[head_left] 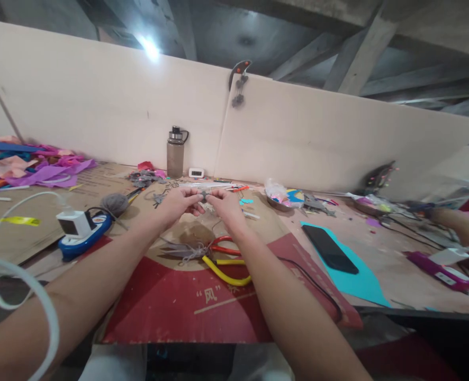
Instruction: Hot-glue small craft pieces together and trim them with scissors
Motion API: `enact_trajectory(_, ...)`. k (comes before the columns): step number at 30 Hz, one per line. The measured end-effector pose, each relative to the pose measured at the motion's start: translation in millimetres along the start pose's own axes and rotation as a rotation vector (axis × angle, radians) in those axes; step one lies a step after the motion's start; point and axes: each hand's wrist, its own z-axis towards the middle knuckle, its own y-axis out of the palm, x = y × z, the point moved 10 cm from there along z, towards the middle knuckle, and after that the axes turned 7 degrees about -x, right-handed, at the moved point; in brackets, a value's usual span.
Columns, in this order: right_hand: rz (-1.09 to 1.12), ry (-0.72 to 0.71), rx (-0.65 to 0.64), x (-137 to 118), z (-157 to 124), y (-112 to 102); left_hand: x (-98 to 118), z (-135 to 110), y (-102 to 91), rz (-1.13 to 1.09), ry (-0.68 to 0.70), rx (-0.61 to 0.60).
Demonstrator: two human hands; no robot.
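Observation:
Above the middle of the cardboard, my left hand (179, 205) and my right hand (223, 205) meet with their fingertips close together. Both pinch a small grey piece (204, 197), mostly covered by the fingers, so its exact kind is hard to tell. Below them lie scissors (221, 259) with red and yellow handles, their blades pointing left. A tangle of grey yarn (192, 254) rests over the blades. To the left of my left hand is a ball of grey yarn (114, 203).
A blue power strip (86, 241) with a white charger and cable stands left. Behind are a bottle (175, 153) and a small white clock (196, 172). A phone (330, 248) lies on turquoise sheet at right. Another person's arm (460, 227) reaches in at far right.

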Motion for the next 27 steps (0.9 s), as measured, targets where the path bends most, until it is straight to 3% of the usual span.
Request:
enact_trajectory(7,-0.038,0.05,-0.059,8.6,-0.7,-1.7,-2.0,-4.1,-2.6,0.007,-0.122,-0.029)
enact_trajectory(10,-0.085,0.051,-0.072,6.1,-3.1,-1.0,1.3,-4.4,-7.7,0.072,-0.107,0.011)
enact_trajectory(18,-0.3,-0.017,-0.123,-6.5,-7.6,3.9,6.1,-5.3,3.5,0.421,-0.038,-0.067)
enact_trajectory(27,-0.289,-0.101,-0.094,-8.3,-4.0,8.5,7.1,-4.6,-9.6,0.502,-0.038,0.083)
